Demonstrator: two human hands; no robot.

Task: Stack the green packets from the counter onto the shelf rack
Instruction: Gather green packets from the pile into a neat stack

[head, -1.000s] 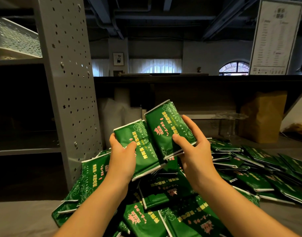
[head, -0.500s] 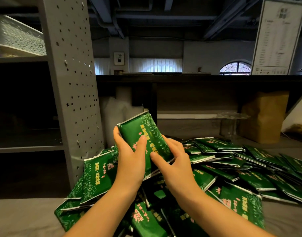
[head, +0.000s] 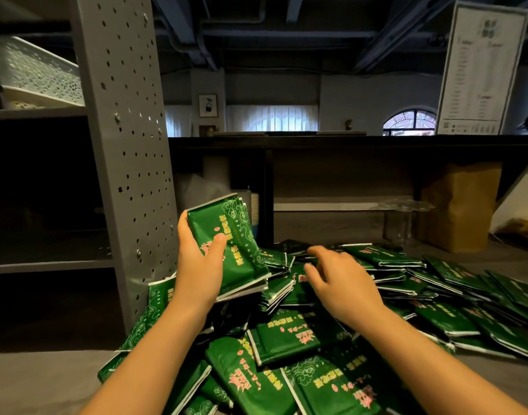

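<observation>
Packets (head: pixel 286 333) lie heaped on the counter (head: pixel 32 381) just right of the rack (head: pixel 125 145), and the left hand (head: pixel 197 265) holds a small bundle (head: pixel 231 235) up beside the rack, thumb and fingers clamped across its faces. Right hand (head: pixel 340 283) hovers over the loose packets, further from the rack, fingers apart, empty, slightly blurred. These look light, soft and glossy, likely to slide, so pinch across the flat middle, not the crimped ends.
</observation>
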